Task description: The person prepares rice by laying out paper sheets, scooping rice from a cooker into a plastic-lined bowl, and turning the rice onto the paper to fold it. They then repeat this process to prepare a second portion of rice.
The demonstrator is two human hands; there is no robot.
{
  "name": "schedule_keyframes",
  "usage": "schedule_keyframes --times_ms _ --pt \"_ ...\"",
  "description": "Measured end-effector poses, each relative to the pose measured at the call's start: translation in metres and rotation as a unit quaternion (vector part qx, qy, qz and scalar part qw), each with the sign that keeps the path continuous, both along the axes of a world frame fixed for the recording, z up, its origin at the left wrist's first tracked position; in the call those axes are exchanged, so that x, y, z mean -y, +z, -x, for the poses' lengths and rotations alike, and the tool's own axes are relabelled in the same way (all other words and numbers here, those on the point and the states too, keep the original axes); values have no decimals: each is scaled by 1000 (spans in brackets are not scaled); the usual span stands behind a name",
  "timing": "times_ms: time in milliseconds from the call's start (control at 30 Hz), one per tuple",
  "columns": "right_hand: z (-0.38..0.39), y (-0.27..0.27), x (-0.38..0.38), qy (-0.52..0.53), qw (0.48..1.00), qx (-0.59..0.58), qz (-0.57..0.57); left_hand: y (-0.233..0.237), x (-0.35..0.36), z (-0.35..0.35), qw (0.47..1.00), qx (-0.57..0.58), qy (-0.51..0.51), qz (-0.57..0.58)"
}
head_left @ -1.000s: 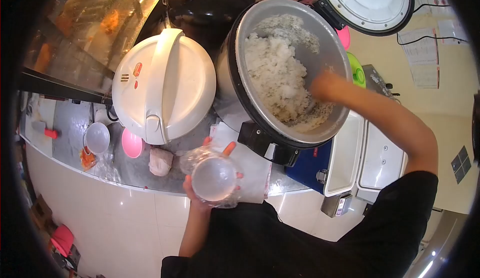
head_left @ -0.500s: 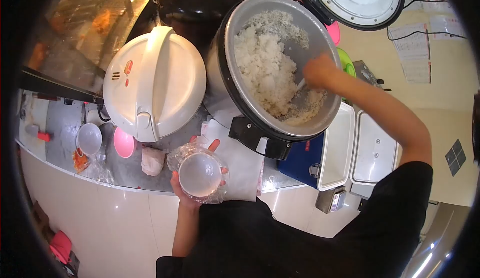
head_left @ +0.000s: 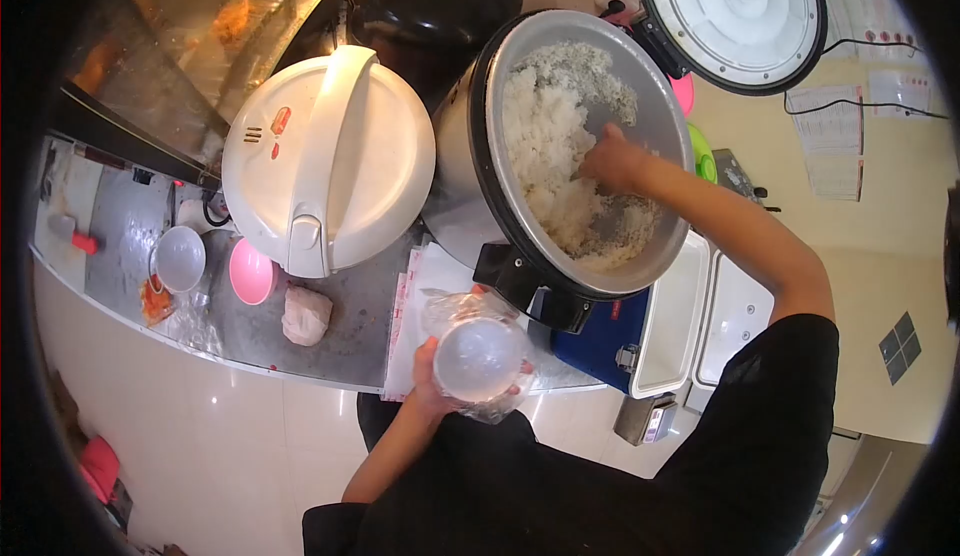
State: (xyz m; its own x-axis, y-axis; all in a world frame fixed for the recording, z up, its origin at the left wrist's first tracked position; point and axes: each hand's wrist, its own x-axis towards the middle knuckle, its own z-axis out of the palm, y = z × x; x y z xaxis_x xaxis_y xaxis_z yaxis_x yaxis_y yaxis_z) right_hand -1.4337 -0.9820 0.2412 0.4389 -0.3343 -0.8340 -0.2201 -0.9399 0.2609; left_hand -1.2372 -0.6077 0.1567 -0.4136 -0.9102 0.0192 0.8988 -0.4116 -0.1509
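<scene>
My left hand (head_left: 432, 384) is wrapped round a translucent white bowl (head_left: 478, 360) with clear plastic film (head_left: 452, 308) bunched about its rim. The bowl is held in front of my body, below the large rice cooker (head_left: 590, 274). Inside that cooker's grey pot, my right hand (head_left: 612, 164) is closed, thumb up, at the edge of the white rice (head_left: 548, 146). It grips a pale utensil that is mostly hidden by the fist and rice. Rice is heaped along the pot's left side, with thinner clumps on the wall.
A closed white-lidded cooker (head_left: 375, 161) stands left of the open one, whose lid (head_left: 735, 16) is raised. On the metal counter are a pink bowl (head_left: 252, 272), a white bowl (head_left: 180, 259), a plastic-wrapped lump (head_left: 306, 316) and paper sheets (head_left: 440, 274). A blue cool box (head_left: 600, 341) stands open at right.
My left hand has carried the film-covered bowl to the right, closer under the big cooker. My right hand has shifted within the pot toward the rice heap. The camera view has shifted slightly.
</scene>
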Motion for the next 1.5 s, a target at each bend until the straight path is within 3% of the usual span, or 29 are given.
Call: schedule_keyframes --times_ms 167,233,367,567,633,667,767,800,833,1033,1100,1167,1267,1367,1400,1500 --pt "2 -19 -10 -4 992 25 -128 -11 6 22 999 -16 -34 22" --pt "-11 -8 -19 -26 987 -15 -157 -9 8 17 999 -11 -31 10" --pt "-3 -10 -4 -65 980 -45 -182 14 4 -24 991 115 61 -27" --pt "27 -2 -8 -132 941 190 -246 24 -1 -77 944 288 155 -25" --pt "25 11 -15 -231 914 228 -243 42 23 -90 925 334 181 -6" --pt "21 21 -21 -280 896 247 -242 54 35 -96 916 351 193 -7" --pt "6 84 -41 -290 882 338 -155 103 73 -90 895 385 221 -38" --pt "4 103 -39 -324 855 357 -188 114 85 -87 887 404 222 -26" --pt "3 122 -32 -357 827 374 -222 122 99 -84 897 387 213 -13" --pt "-27 243 -47 -346 834 424 -70 167 171 -31 931 320 172 35" --pt "-51 253 -72 -91 900 426 13 180 184 -9 954 262 135 55" --pt "-60 241 -89 65 902 398 154 187 191 0 967 229 111 29" --pt "-48 255 -78 84 855 454 234 181 197 3 982 167 92 14" --pt "-33 282 -79 -127 838 487 211 182 195 -1 982 162 91 -16" --pt "-34 280 -83 -232 822 506 117 179 198 -2 983 160 89 -6" --pt "-31 209 -85 -232 796 558 27 179 203 -6 987 141 72 18"
